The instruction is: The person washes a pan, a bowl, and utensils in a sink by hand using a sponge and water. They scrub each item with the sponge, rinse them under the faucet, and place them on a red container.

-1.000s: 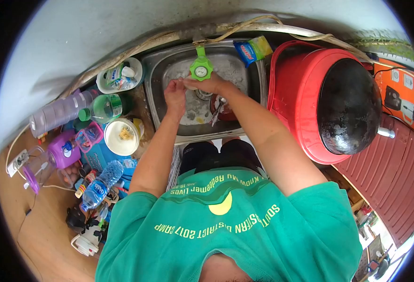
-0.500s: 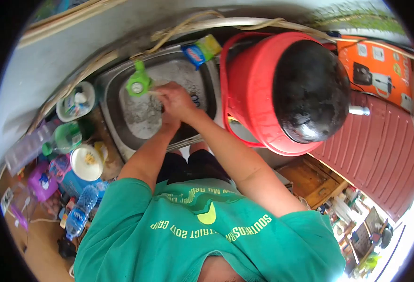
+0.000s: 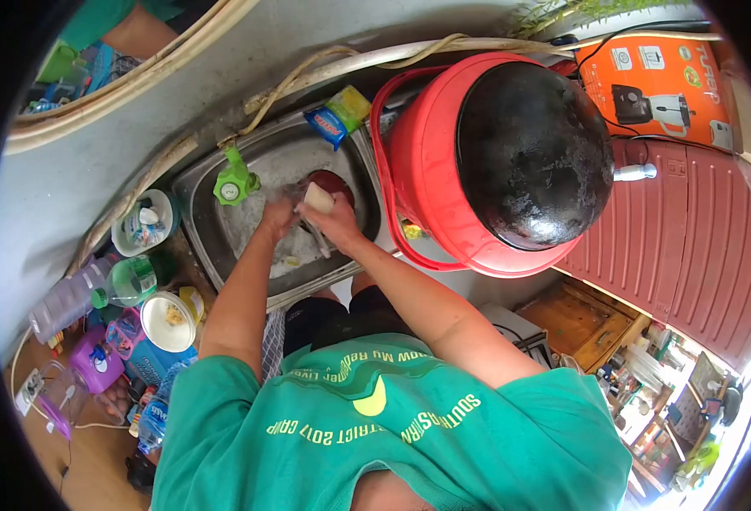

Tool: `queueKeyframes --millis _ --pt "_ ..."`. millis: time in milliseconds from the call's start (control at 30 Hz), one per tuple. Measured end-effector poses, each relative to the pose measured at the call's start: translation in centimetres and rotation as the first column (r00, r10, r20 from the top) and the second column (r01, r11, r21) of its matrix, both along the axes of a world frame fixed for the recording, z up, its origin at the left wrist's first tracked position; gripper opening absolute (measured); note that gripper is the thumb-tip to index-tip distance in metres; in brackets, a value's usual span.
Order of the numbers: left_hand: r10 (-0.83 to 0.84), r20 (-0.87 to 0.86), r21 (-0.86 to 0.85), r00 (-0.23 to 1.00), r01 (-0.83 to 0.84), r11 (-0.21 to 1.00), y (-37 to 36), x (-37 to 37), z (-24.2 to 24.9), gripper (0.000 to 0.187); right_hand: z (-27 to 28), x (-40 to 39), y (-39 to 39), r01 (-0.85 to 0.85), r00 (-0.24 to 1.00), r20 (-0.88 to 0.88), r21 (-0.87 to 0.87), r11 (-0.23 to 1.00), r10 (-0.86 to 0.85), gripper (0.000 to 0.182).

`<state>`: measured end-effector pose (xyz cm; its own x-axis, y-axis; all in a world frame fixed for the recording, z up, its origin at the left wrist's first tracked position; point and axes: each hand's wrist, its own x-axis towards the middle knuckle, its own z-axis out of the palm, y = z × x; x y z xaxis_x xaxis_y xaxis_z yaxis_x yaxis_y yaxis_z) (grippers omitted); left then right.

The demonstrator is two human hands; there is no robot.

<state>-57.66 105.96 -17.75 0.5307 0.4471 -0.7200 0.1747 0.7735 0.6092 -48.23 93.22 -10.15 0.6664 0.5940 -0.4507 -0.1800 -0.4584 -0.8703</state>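
Note:
Both hands work over the metal sink (image 3: 201, 243). My right hand (image 3: 339, 225) is closed around a pale beige, block-like piece (image 3: 318, 198). Close beside it on the left, my left hand (image 3: 279, 216) has its fingers curled in; what they hold is hidden. A pale thin strip (image 3: 316, 240) shows below and between the hands. Behind my right hand lies a dark red bowl (image 3: 334, 183) in the sink. The green tap (image 3: 234, 181) stands over the sink's left side, near my left hand.
A large red bucket (image 3: 426, 153) with a blackened pot (image 3: 533, 153) on top stands right of the sink. A blue and yellow packet (image 3: 338, 117) rests at the sink's back rim. Bottles (image 3: 128, 281) and a white tub (image 3: 171, 322) crowd the left.
My left hand has moved left, apart from my right hand. The beige piece and the dark red bowl now show. The whole view has shifted.

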Motion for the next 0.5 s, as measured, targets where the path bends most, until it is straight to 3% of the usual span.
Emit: queueKeyframes --millis 33,100,133,167,233,300,367,400,433,467,500 --pt "0.003 -0.002 0.007 1.0 -0.003 1.0 0.0 0.5 0.4 0.031 -0.9 0.0 0.3 -0.003 1.0 -0.002 0.007 1.0 0.003 0.059" --pt "0.069 0.113 0.034 0.991 -0.073 0.997 0.4 0.7 1.0 0.029 -2.7 -0.3 1.2 -0.234 0.935 0.241 -0.138 0.962 0.262 0.072" --pt "0.136 0.159 -0.022 0.978 -0.134 0.991 0.6 0.7 1.1 0.029 -2.7 -0.4 1.9 -0.287 0.926 0.217 -0.124 0.95 0.308 0.071" --pt "0.15 0.144 -0.015 0.978 -0.149 0.989 0.5 0.6 1.1 0.029 -2.7 -0.5 2.5 -0.303 0.925 0.204 -0.115 0.946 0.321 0.071" --pt "0.331 -0.049 0.133 0.942 -0.322 0.937 0.6 0.4 1.8 0.029 -2.1 -0.6 3.3 -0.336 0.879 0.303 -0.152 0.93 0.367 0.07" --pt "0.361 -0.082 0.158 0.929 -0.346 0.925 1.2 -0.3 -0.4 0.028 -1.7 -0.8 3.6 -0.408 0.882 0.2 -0.126 0.904 0.426 0.065" --pt "0.404 -0.149 0.326 0.903 -0.341 0.882 0.7 0.0 -0.8 0.027 -3.0 -1.2 3.8 -0.38 0.924 0.052 -0.019 0.925 0.38 0.06" --pt "0.415 -0.15 0.325 0.897 -0.352 0.878 0.4 0.2 0.0 0.027 -1.6 -1.1 3.6 -0.36 0.93 -0.078 -0.007 0.933 0.358 0.046" --pt "0.348 -0.106 0.347 0.932 -0.293 0.891 0.2 0.4 1.7 0.029 -1.9 -0.6 3.4 -0.37 0.926 -0.078 -0.009 0.929 0.368 0.046" --pt "0.276 -0.064 0.371 0.959 -0.234 0.898 0.2 0.6 3.3 0.032 -2.4 0.0 3.4 -0.313 0.83 -0.466 0.068 0.947 0.307 0.039" --pt "0.286 -0.064 0.369 0.956 -0.244 0.897 0.2 0.6 4.1 0.032 -2.7 0.5 3.3 -0.229 0.585 -0.779 0.109 0.967 0.226 0.033"
